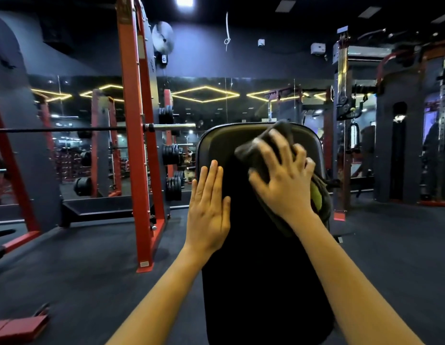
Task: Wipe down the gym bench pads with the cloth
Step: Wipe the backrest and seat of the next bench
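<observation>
A black inclined bench back pad [256, 270] rises in front of me, its rounded top near the middle of the view. My right hand [283, 178] presses a dark cloth [256, 150] with a green patch against the upper right of the pad, fingers spread over it. The cloth bunches up to the pad's top edge and hangs down past my wrist on the right. My left hand [209, 210] lies flat on the pad's left edge, fingers together and straight, holding nothing.
A red power rack [139, 145] with a barbell [171, 126] and stacked weight plates [173, 170] stands to the left. A cable machine [343, 120] stands to the right. Mirrors cover the far wall. Dark rubber floor surrounds the bench.
</observation>
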Available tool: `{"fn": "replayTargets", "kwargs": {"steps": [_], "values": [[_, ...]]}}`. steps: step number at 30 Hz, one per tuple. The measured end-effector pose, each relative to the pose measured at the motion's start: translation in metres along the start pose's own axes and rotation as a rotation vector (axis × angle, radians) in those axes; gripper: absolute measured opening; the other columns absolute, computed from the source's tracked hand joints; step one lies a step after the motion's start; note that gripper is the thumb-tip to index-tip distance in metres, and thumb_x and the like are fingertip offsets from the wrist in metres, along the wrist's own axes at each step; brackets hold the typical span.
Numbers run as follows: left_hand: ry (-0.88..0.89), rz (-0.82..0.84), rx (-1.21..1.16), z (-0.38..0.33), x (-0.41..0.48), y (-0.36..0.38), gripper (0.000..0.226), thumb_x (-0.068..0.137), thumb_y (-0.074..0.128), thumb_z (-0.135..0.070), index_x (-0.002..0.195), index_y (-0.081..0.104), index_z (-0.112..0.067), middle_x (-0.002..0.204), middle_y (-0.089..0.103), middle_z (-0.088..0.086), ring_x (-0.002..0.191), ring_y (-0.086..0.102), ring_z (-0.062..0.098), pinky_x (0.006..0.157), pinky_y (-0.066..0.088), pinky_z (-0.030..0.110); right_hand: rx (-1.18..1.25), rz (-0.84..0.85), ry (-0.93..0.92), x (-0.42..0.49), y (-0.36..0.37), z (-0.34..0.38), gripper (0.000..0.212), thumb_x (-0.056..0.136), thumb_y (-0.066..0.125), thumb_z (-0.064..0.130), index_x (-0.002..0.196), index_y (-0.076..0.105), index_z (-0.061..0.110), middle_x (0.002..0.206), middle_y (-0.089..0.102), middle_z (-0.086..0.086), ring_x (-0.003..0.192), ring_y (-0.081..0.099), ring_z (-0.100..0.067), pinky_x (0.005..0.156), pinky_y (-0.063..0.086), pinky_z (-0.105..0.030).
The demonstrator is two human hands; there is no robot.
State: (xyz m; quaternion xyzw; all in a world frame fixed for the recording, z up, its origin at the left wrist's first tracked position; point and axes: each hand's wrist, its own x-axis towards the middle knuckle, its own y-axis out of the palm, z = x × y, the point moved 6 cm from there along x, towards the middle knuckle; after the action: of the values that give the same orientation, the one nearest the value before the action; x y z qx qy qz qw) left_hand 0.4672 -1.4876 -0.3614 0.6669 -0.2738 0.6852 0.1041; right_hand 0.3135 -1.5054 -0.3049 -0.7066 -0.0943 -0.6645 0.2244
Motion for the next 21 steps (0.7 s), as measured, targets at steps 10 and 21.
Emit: {"fn": "replayTargets", "kwargs": {"steps": [10, 21], "values": [[0.032, 0.021, 0.206, -0.01, 0.025, 0.006, 0.064, 0.096, 0.035, -0.037, 0.148, 0.016, -0.006, 0.157, 0.013, 0.006, 0.146, 0.006, 0.019, 0.119, 0.001, 0.032, 0.14, 0.023, 0.518, 0.006, -0.007, -0.082, 0.06, 0.087, 0.034, 0.053, 0.142, 0.029, 0.028, 0.151, 0.022, -0.008, 0.125, 0.031, -0.038, 0.099, 0.029, -0.057], [0.024, -0.016, 0.255, -0.012, 0.024, 0.006, 0.063, 0.096, 0.035, -0.037, 0.148, 0.018, -0.006, 0.157, 0.012, 0.006, 0.146, 0.003, 0.018, 0.119, 0.001, 0.032, 0.166, 0.042, 0.259, -0.065, -0.002, -0.086, 0.057, 0.089, 0.037, 0.055, 0.141, 0.03, 0.033, 0.154, 0.025, -0.004, 0.12, 0.043, -0.038, 0.086, 0.044, -0.056]]}}
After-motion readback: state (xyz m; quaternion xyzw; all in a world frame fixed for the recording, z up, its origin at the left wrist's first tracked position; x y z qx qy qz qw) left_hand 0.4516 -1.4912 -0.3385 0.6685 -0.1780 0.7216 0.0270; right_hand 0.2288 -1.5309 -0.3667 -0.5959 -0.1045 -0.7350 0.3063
